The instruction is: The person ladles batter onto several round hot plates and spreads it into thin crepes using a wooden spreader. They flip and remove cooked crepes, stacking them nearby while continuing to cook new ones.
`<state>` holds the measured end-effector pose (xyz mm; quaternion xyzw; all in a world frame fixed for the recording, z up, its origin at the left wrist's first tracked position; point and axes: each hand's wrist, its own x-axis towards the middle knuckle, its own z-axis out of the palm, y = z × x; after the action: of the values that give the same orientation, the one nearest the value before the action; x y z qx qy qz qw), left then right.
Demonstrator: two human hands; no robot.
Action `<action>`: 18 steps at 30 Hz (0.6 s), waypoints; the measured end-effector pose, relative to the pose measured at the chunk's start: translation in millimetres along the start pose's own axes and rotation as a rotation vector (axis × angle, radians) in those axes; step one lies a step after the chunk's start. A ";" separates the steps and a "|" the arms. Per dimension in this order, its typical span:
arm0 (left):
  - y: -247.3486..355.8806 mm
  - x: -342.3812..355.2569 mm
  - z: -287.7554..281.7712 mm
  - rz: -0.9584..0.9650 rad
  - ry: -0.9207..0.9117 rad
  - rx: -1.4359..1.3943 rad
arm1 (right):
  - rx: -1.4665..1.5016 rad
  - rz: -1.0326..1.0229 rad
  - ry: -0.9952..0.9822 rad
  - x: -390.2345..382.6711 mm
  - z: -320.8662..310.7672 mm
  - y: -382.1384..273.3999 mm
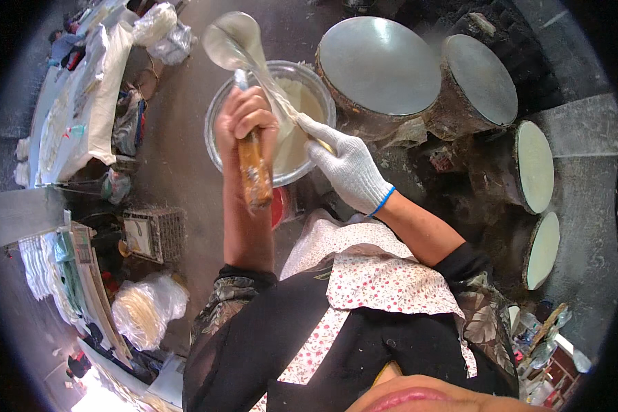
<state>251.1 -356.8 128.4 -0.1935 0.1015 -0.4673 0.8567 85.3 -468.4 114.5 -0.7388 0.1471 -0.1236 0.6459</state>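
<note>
My left hand [248, 120], bare and blurred by motion, is wrapped round a thick brown wooden handle [254, 168]. A short metal shank runs from this handle toward a pale, batter-coated ladle head [232, 40]. My right hand [350, 168], in a white knitted glove with a blue cuff, is closed on a thin stick [319, 142]. From there the stick's pale-coated length slants up to the same rounded head, and I cannot tell how the two tools meet. Below them stands a round metal basin [214, 147] with creamy batter [292, 141] in it.
Round flat griddles, one large [380, 65], one smaller [479, 79] and two paler ones [534, 167], curve along the right. A red container [279, 206] sits under the basin's near edge. Left are cloth-covered tables [99, 103], a wire crate [154, 233] and a plastic bag [147, 312].
</note>
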 end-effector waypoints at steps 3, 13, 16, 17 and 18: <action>-15.1 -14.4 39.8 -0.018 -0.064 0.136 | -0.099 -0.100 0.007 -6.6 -10.1 -29.0; 57.8 -55.9 -7.6 0.093 0.382 -0.021 | -0.018 -0.251 0.002 -4.1 -2.3 -8.8; 70.3 -78.5 4.1 -0.009 0.201 -0.086 | 0.026 -0.172 -0.027 7.7 -9.9 -1.2; 73.4 -83.4 8.6 0.079 0.173 -0.062 | 0.022 -0.179 -0.010 9.7 -14.1 1.5; 78.1 -84.3 13.6 0.010 0.145 0.063 | 0.019 -0.186 0.010 11.9 -18.9 5.1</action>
<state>269.6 -244.6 106.8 -0.1316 0.1496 -0.4786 0.8551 88.9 -490.9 111.9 -0.7424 0.0798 -0.1881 0.6381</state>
